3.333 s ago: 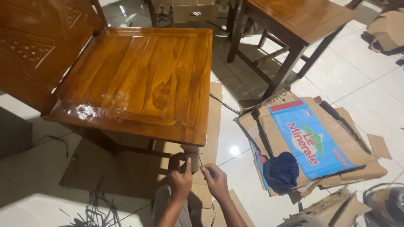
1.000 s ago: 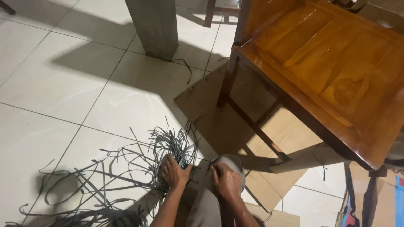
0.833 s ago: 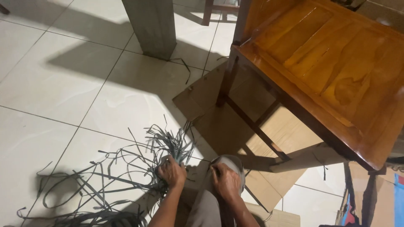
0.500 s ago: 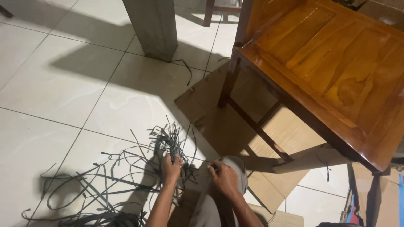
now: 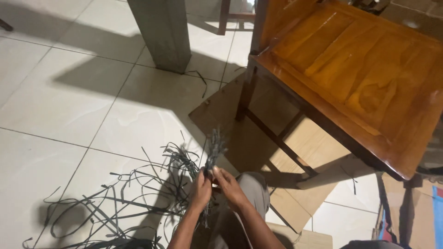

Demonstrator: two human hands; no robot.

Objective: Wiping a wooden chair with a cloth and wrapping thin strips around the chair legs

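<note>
Since half a second earlier, our left hand (image 5: 201, 190) and right hand (image 5: 229, 186) had lifted together, fingers pinched around a bundle of dark strips (image 5: 213, 148) held upright to even its ends, above the loose strips (image 5: 115, 207) beside the wooden chair (image 5: 360, 78).

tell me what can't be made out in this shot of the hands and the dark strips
Head view only:
- Bundle of dark strips: motion-blurred, so count and material cannot be told.
- Left hand and right hand: fingertips hidden behind the bundle and each other; exact grip unclear.
- Wooden chair: back and far legs cut off by the top and right edges.
- Loose strips on the floor: cut off by the bottom edge.
</note>
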